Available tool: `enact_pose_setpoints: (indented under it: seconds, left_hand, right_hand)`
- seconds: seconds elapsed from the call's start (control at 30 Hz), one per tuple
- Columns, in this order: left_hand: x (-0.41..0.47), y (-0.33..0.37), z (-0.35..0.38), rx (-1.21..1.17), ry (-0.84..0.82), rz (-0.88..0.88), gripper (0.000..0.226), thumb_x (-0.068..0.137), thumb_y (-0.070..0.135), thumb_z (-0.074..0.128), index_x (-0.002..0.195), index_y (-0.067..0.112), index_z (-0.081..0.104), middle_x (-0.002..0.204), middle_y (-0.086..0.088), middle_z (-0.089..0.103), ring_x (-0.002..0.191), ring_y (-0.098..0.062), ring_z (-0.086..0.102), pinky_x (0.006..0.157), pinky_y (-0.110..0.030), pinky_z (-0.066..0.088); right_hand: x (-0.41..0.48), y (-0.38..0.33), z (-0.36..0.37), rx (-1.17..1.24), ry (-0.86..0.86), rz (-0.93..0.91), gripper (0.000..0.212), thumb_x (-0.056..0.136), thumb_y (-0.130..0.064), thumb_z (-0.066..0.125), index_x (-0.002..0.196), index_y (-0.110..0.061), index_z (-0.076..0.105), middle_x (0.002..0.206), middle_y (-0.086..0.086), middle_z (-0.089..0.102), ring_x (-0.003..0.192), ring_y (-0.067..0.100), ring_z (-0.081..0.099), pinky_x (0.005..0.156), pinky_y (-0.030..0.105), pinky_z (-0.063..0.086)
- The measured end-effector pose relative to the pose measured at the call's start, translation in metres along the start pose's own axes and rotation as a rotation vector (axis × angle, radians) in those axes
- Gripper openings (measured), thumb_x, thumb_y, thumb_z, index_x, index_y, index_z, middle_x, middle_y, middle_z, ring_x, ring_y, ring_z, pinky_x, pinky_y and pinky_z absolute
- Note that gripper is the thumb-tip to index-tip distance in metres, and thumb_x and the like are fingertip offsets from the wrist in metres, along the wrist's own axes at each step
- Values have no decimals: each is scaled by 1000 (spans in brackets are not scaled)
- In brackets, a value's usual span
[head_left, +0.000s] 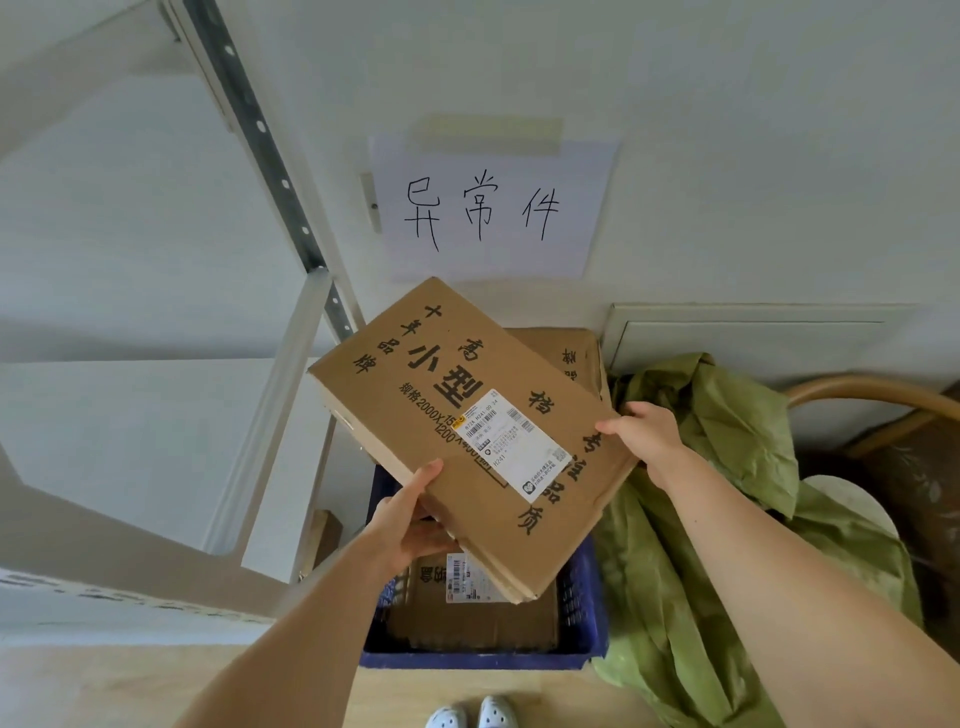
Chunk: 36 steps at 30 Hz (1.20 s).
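Note:
A flat brown cardboard parcel (415, 374) with black printed characters and a white shipping label is held tilted above a blue plastic crate (488, 659). My left hand (410, 525) grips its near left edge, thumb on top and fingers underneath. My right hand (647, 434) holds the right edge, thumb on the top face. Inside the crate lies another labelled cardboard box (467, 618), and a further brown box (571, 353) shows behind the held parcel.
A handwritten paper sign (488, 208) is taped to the white wall above the crate. White metal shelving (260, 415) stands at the left. Crumpled green sacks (701, 519) and a wooden chair (883, 400) sit at the right. My white shoes (472, 717) stand on the wooden floor.

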<state>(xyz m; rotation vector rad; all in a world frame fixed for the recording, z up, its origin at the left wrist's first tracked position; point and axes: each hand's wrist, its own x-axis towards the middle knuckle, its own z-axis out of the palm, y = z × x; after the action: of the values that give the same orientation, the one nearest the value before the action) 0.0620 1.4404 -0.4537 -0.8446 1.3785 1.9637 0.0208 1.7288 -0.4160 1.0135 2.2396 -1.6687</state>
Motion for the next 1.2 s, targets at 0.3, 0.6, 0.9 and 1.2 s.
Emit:
enact_pose_setpoints:
  seconds: [0.3, 0.6, 0.9, 1.2]
  left_hand:
    - [12, 1, 19, -155, -22, -21, 89, 63, 29, 86, 137, 10, 40, 128, -22, 60, 115, -45, 61, 97, -65, 49]
    - [30, 6, 43, -306, -69, -76, 113, 66, 27, 82, 155, 16, 13, 149, -23, 38, 127, -49, 48, 102, -73, 38]
    - [41, 12, 69, -266, -80, -120, 119, 64, 26, 85, 157, 11, 13, 154, -27, 28, 141, -46, 33, 103, -75, 34]
    - [55, 27, 93, -253, -133, -152, 109, 64, 21, 84, 152, 20, 21, 147, -29, 33, 141, -44, 35, 104, -76, 31]
  right_hand:
    - [15, 2, 4, 205, 21, 77, 77, 82, -16, 79, 145, -3, 36, 137, 14, 53, 120, 29, 54, 99, 40, 45]
    - [35, -2, 4, 292, -65, 99, 46, 89, -15, 69, 130, -1, 53, 114, 12, 66, 102, 28, 64, 96, 45, 51]
    - [51, -7, 2, 247, -65, 84, 39, 91, -13, 64, 128, -7, 50, 110, 12, 64, 91, 22, 63, 68, 34, 48]
    - [62, -18, -4, 213, -21, 71, 45, 92, -7, 61, 135, -9, 49, 113, 7, 60, 94, 21, 57, 78, 37, 45]
